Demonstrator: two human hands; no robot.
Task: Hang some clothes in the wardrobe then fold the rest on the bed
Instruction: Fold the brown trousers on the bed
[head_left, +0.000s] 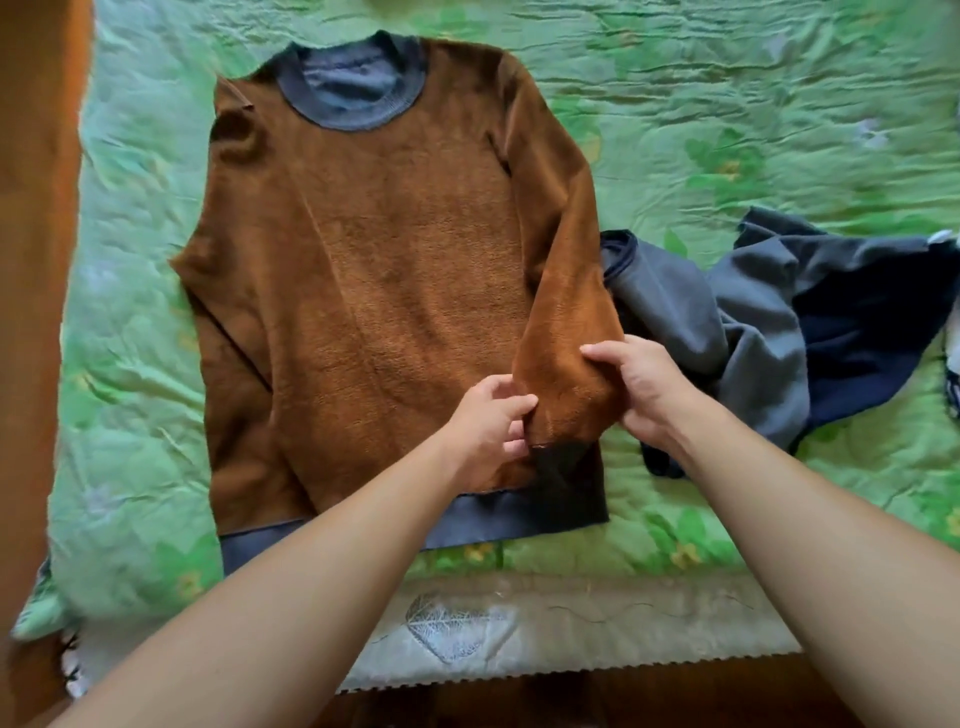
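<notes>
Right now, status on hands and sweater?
Left hand, right hand both pinch sleeve end. Brown sweater flat on bed, unfolded. Grey clothes heaped beside it.

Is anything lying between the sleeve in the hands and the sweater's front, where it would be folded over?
Nothing visible. The left hand and right hand grip the sleeve near its cuff, and the front of the sweater is bare. The grey clothes lie off to the right on the bed, outside that path.

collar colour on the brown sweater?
Grey-blue ribbed collar on the brown sweater, matching its hem band; head view.
</notes>
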